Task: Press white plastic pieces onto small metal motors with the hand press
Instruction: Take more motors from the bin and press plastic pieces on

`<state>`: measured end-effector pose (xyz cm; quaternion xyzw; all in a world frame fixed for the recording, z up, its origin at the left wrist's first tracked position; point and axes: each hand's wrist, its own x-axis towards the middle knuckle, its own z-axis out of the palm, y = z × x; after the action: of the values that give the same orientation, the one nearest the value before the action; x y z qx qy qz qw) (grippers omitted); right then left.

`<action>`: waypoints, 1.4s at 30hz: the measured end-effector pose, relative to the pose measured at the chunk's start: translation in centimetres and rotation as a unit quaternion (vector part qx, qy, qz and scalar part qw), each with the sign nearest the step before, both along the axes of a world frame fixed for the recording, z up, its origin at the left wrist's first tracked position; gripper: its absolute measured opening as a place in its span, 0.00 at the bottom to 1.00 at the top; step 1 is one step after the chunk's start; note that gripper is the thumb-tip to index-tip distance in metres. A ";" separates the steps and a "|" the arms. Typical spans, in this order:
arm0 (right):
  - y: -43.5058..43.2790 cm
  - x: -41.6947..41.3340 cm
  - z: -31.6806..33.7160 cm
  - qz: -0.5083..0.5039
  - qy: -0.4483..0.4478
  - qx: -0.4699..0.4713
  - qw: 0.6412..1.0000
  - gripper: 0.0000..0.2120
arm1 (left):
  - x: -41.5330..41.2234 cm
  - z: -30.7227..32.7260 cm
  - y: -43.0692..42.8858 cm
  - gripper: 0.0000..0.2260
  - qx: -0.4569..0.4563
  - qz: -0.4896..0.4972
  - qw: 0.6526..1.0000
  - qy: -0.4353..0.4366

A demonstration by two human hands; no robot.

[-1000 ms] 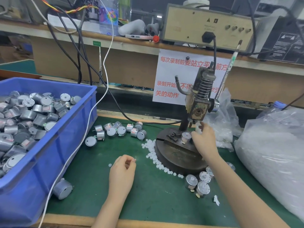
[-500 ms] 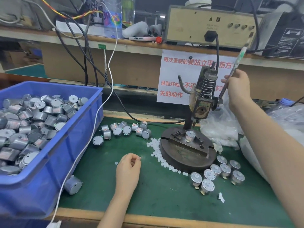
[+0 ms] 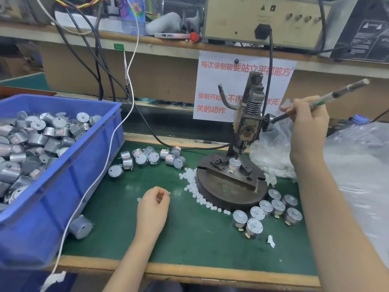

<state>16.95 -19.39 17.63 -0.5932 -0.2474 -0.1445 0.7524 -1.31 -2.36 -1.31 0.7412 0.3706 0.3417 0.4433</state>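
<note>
Green surface (image 3: 200, 239), crowded from edge to edge. Far left, blue bin (image 3: 73, 197) heaped with bare motors, white cable (image 3: 109, 144) draped over its near wall. Risk there: snagging the cable with a forearm and dragging the loose motors (image 3: 151, 158) lined up beside the bin.

Far right, big clear plastic bag (image 3: 357, 165), slumped toward the press. Could slide under the lever's sweep and foul the stroke.

Centre, hand press (image 3: 250, 123) on its round base (image 3: 223, 190). Lever (image 3: 328, 95) slanting up to the right, gripped in the closed right hand (image 3: 307, 125). Ram tip close over the motor (image 3: 234, 165), upright in the fixture. Touching or not, and white part on the shaft or not: cannot tell at this size. Main hazards, as judged:
- pulling down on a tilted or unseated part, cocking or crushing it
- pulling too hard, bending the shaft
- motor not square in the fixture, shifting under load

Left hand (image 3: 152, 209) low over the surface, well clear of the ram. Fingers curled, pinching what looks like one white piece (image 3: 168, 193). Safe there; pinch danger if reaching in mid-stroke.

Finished motors (image 3: 273, 209) just beside the base, front right, easily knocked by the right forearm. Row of white pieces (image 3: 195, 192) along the base's left edge, prone to rolling and scattering.
</note>
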 end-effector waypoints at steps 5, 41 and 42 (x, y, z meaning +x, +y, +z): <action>0.2 0.3 -0.4 -0.012 -0.017 -0.037 0.999 0.10 | 0.1 -0.1 0.1 0.08 -0.001 -0.003 1.000 -0.001; 0.9 -4.2 -12.9 0.003 -0.083 -0.417 0.905 0.12 | 0.7 -0.8 -1.5 0.22 0.366 -0.128 0.874 0.294; 0.5 -5.2 -13.1 0.025 -0.090 -0.409 0.908 0.12 | 0.7 -0.8 -1.5 0.23 0.372 -0.141 0.866 0.304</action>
<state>11.71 -18.87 4.52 -0.8272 -0.3661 -0.0648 0.4213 -0.60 -3.85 -2.08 0.9626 0.2243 0.1458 0.0432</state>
